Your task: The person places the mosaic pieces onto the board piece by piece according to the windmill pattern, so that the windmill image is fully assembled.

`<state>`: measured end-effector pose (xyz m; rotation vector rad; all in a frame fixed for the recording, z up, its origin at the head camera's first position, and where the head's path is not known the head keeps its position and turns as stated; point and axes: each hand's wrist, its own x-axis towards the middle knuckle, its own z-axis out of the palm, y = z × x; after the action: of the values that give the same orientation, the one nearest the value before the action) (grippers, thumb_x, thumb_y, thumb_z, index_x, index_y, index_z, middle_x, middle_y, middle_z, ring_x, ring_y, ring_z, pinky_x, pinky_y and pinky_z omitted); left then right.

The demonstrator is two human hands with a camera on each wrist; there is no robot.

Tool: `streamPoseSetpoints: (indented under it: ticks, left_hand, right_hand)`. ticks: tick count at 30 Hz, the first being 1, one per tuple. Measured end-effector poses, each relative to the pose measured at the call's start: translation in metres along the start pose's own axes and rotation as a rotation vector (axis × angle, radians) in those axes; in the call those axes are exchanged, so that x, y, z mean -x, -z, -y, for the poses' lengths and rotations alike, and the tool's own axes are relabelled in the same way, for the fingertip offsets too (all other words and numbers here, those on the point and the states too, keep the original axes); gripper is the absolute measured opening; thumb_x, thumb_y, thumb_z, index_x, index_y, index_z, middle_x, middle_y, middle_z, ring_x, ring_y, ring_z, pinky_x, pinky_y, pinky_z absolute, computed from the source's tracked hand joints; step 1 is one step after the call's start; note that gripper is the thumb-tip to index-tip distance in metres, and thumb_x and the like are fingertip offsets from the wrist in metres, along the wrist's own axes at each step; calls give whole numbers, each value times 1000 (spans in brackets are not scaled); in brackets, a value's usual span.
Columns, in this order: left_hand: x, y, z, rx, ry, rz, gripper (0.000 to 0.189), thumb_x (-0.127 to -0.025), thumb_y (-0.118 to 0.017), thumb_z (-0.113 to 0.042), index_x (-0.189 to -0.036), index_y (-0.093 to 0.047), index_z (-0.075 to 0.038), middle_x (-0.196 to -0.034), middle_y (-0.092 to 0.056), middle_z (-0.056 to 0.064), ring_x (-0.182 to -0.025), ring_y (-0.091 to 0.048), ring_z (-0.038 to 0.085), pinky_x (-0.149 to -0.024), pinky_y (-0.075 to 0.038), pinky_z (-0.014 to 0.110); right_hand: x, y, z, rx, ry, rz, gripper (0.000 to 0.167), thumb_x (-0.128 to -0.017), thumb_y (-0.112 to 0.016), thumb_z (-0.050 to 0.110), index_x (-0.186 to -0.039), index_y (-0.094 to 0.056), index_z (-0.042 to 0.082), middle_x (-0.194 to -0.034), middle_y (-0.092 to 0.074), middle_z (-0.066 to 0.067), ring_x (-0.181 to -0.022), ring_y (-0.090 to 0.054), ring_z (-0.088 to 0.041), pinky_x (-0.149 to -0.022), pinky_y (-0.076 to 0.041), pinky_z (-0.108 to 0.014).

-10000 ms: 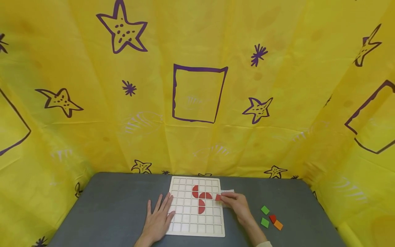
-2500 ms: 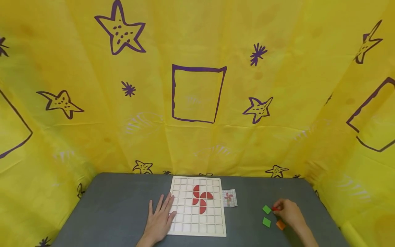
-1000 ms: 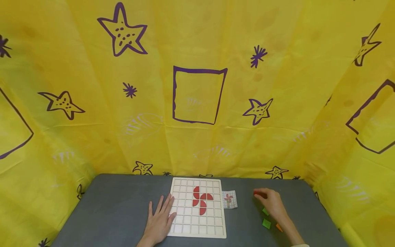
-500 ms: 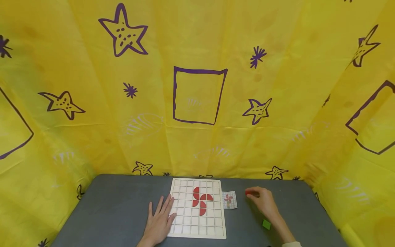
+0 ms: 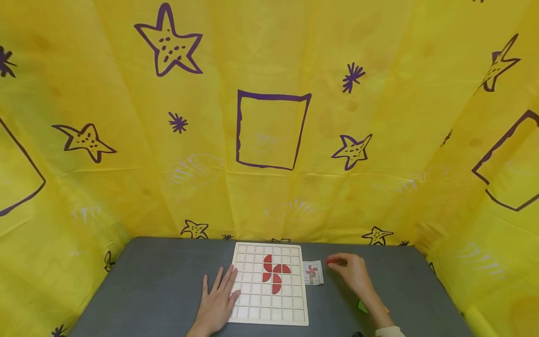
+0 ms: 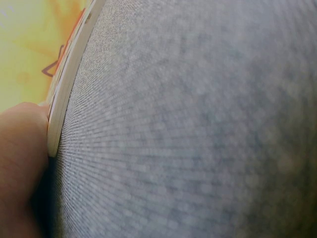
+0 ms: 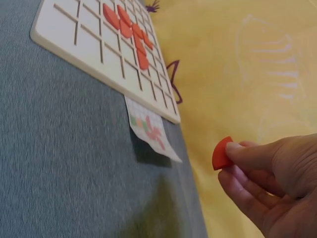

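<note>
Whole backdrop's a yellow cloth [image 5: 269, 196] with purple doodles, starfish [image 5: 168, 44] and so on, wrapping around a dark gray table [image 5: 168, 267]. Right up by the table's far edge sits a white grid board [image 5: 290, 304], red pieces [image 5: 282, 269] making a pinwheel near its middle. A little printed card [image 5: 312, 273] pokes out from the board's right edge.

Left hand [image 5: 216, 299] is on the table with its fingers spread, tips on the board's left edge. Right hand [image 5: 353, 276] has thumb and fingertips pinched on a red piece [image 7: 221, 154], held up off the table just right of the card.

Compared with 2.5 s ago, that piece has come over from the loose tiles toward the board; left hand hasn't really budged. The forearm now mostly covers those tiles, so just a green tile [image 5: 361, 307] and an orange sliver [image 5: 386, 309] peek out.
</note>
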<state>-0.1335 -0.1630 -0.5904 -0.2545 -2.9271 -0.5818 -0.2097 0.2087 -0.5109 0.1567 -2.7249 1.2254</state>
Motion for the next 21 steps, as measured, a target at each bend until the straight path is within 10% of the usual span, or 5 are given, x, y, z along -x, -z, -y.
streamPoseSetpoints:
  ticks: [21]
  left_hand:
    - [1, -4, 2, 31, -44, -60, 55, -102, -48, -39, -148, -42, -9, -154, -38, 9, -142, -29, 40, -109, -3, 70]
  right_hand:
    - [-7, -31, 19, -213, -49, 117, 13, -78, -81, 5, -90, -77, 2, -78, -74, -7, -70, -71, -19, -64, -54, -23]
